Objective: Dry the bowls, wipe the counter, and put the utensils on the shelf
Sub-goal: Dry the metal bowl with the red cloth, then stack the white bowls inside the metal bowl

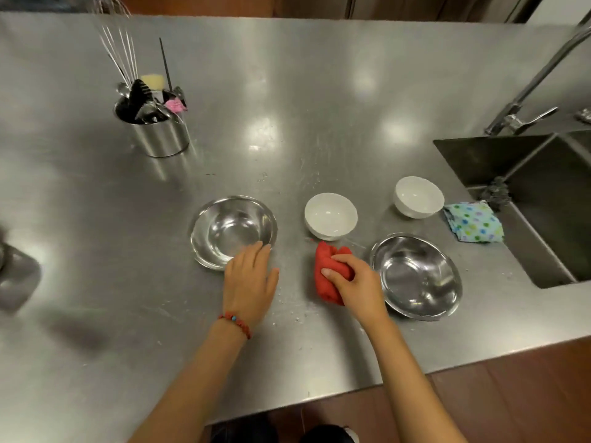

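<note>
1. We see a steel worktop (319,91) from above, with a sink (550,199) let into its right side and a tap (524,100) standing behind it.
2. Our left hand (249,279) lies over the worktop with its fingers (260,251) straight and relaxed; their tips touch the near rim of the left steel bowl (233,231). A red beaded bracelet (235,322) circles that wrist.
3. Our right hand (355,286) grips a bunched red cloth (326,273), fingers curled round it, and the cloth presses down on the worktop between the two steel bowls.
4. The right steel bowl (417,276) sits just beside that hand, upright, near the front edge and the sink.
5. A white bowl (331,215) stands upright just beyond the red cloth, close to it; whether they touch we cannot tell.
6. A second white bowl (419,196) stands farther right, just beside a folded dotted cloth (473,227) that lies at the sink's edge.
7. A dark scrubber (495,191) rests in the near left corner of the sink, right behind the dotted cloth.
8. Well apart, at the far left, a steel utensil holder (160,135) stands upright, holding a whisk (120,49), spoons, a dark tool, and something pink.
9. Small droplets and smears show on the worktop around the bowls and between our hands.
</note>
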A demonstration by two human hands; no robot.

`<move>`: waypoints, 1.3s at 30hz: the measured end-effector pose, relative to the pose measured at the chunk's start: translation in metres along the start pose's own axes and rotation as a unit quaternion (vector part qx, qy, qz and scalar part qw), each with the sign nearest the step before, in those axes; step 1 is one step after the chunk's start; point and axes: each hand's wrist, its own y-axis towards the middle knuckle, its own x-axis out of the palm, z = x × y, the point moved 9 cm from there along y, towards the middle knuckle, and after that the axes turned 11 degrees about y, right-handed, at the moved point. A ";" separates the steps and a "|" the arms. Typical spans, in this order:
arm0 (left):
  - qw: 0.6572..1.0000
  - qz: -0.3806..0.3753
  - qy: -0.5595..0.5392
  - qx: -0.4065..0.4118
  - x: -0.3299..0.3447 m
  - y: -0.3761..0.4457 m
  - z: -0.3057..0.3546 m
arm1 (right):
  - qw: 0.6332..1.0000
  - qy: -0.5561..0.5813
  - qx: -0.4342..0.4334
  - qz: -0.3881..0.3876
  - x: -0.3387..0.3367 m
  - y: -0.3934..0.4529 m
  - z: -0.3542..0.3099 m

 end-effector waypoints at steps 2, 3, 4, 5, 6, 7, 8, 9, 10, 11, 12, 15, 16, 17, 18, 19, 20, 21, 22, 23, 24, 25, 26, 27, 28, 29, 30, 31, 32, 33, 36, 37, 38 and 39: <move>0.998 -0.011 0.042 0.038 0.008 -0.009 0.041 | 1.000 -0.001 -0.007 0.014 -0.041 -0.009 0.012; 0.997 -0.017 0.057 0.052 0.012 -0.013 0.061 | 1.000 -0.002 -0.011 0.022 -0.063 -0.013 0.018; 0.996 -0.022 0.063 0.062 0.017 -0.015 0.080 | 0.999 -0.003 -0.014 0.030 -0.085 -0.017 0.024; 0.995 -0.029 0.068 0.068 0.024 -0.018 0.099 | 0.999 -0.005 -0.014 0.040 -0.107 -0.020 0.031; 0.994 -0.039 0.074 0.072 0.031 -0.020 0.117 | 0.999 -0.006 -0.012 0.050 -0.128 -0.023 0.038; 0.993 -0.049 0.079 0.076 0.038 -0.021 0.133 | 0.998 -0.006 -0.008 0.055 -0.148 -0.025 0.045; 0.992 -0.055 0.080 0.083 0.043 -0.021 0.150 | 0.998 -0.009 -0.002 0.058 -0.166 -0.026 0.051; 0.991 -0.060 0.079 0.089 0.047 -0.021 0.166 | 0.998 -0.013 0.005 0.061 -0.181 -0.026 0.056; 0.991 -0.063 0.074 0.095 0.049 -0.020 0.180 | 0.998 -0.015 0.009 0.064 -0.194 -0.026 0.059; 0.991 -0.064 0.066 0.098 0.051 -0.018 0.192 | 0.998 -0.014 0.009 0.067 -0.206 -0.024 0.062; 0.991 -0.063 0.060 0.101 0.052 -0.016 0.202 | 0.997 -0.012 0.009 0.070 -0.216 -0.022 0.063; 0.992 -0.055 0.047 0.103 0.053 0.001 0.224 | 0.998 -0.007 0.008 0.067 -0.234 -0.006 0.067; 0.993 -0.053 0.037 0.101 0.055 0.008 0.229 | 0.998 -0.007 0.011 0.066 -0.238 0.001 0.068; 0.993 -0.047 0.031 0.102 0.056 0.015 0.233 | 0.998 -0.008 0.012 0.067 -0.241 0.007 0.069; 0.993 -0.038 0.031 0.106 0.058 0.025 0.239 | 0.997 -0.008 0.011 0.071 -0.246 0.015 0.070; 0.993 -0.034 0.031 0.108 0.063 0.036 0.243 | 0.997 -0.009 0.010 0.076 -0.251 0.025 0.071; 0.993 -0.040 0.032 0.107 0.070 0.048 0.247 | 0.997 -0.009 0.012 0.081 -0.255 0.034 0.072; 0.993 -0.051 0.035 0.103 0.077 0.060 0.250 | 0.996 -0.009 0.014 0.085 -0.260 0.043 0.073; 0.992 -0.058 0.040 0.101 0.084 0.072 0.254 | 0.996 -0.009 0.014 0.088 -0.265 0.053 0.074; 0.992 -0.061 0.043 0.098 0.089 0.082 0.257 | 0.996 -0.008 0.012 0.089 -0.270 0.062 0.074; 0.992 -0.064 0.041 0.096 0.092 0.091 0.262 | 0.996 -0.007 0.013 0.092 -0.275 0.071 0.075; 0.993 -0.064 0.040 0.093 0.096 0.104 0.268 | 0.996 -0.004 0.016 0.093 -0.284 0.085 0.077; 0.993 -0.062 0.040 0.088 0.097 0.114 0.272 | 0.996 -0.004 0.016 0.092 -0.289 0.096 0.077; 0.994 -0.058 0.043 0.088 0.095 0.117 0.274 | 0.996 -0.006 0.011 0.090 -0.291 0.100 0.075; 0.993 -0.055 0.047 0.090 0.096 0.124 0.278 | 0.996 -0.005 0.009 0.088 -0.295 0.108 0.074; 0.993 -0.054 0.046 0.090 0.099 0.134 0.285 | 0.996 -0.002 0.008 0.086 -0.300 0.121 0.075; 0.994 -0.052 0.043 0.086 0.101 0.143 0.291 | 0.997 0.000 0.005 0.082 -0.304 0.132 0.076; 0.995 -0.051 0.039 0.080 0.103 0.152 0.297 | 0.997 0.000 0.003 0.077 -0.308 0.145 0.077; 0.996 -0.051 0.036 0.071 0.106 0.162 0.302 | 0.998 -0.001 0.002 0.069 -0.311 0.158 0.079; 0.996 -0.049 0.034 0.064 0.108 0.173 0.307 | 0.998 -0.003 0.001 0.062 -0.315 0.172 0.080; 0.997 -0.026 0.036 0.055 0.116 0.201 0.322 | 1.000 -0.005 0.001 0.029 -0.322 0.219 0.089; 0.998 -0.022 0.040 0.052 0.119 0.209 0.327 | 1.000 0.002 0.004 0.015 -0.323 0.236 0.093; 0.998 -0.019 0.044 0.045 0.122 0.217 0.331 | 1.000 0.008 0.003 0.003 -0.324 0.252 0.095; 0.998 -0.016 0.046 0.037 0.125 0.226 0.335 | 1.000 0.009 -0.001 -0.006 -0.324 0.269 0.097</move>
